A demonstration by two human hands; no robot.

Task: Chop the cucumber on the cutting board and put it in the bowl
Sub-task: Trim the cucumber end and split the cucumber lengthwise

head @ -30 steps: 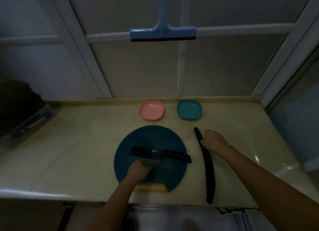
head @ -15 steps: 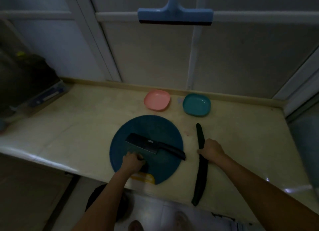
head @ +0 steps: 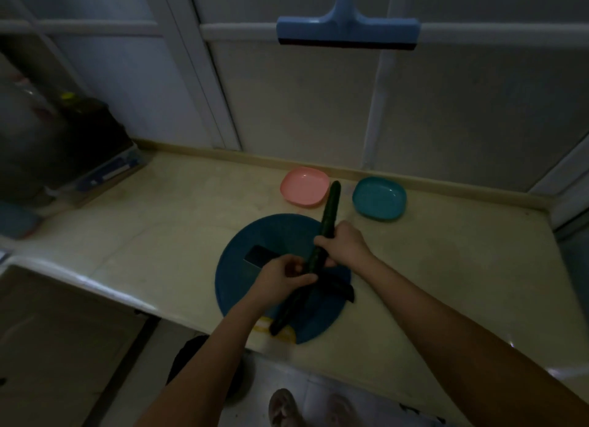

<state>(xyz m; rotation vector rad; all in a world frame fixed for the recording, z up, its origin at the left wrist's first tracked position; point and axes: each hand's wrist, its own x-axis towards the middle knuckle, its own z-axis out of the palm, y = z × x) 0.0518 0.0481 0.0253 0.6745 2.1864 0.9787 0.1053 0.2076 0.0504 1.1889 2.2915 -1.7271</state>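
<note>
While the pale countertop (head: pixel 165 229) fills most of this dim kitchen, both hands, left (head: pixel 280 278) and right (head: pixel 342 246), are wrapped around the long cucumber (head: pixel 328 216) over the round blue cutting board (head: pixel 236 286), knife (head: pixel 259 256) lying underneath, pink bowl (head: pixel 304 186) and teal bowl (head: pixel 379 198) just behind.

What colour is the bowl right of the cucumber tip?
Teal bowl, clearest in the head view.
</note>
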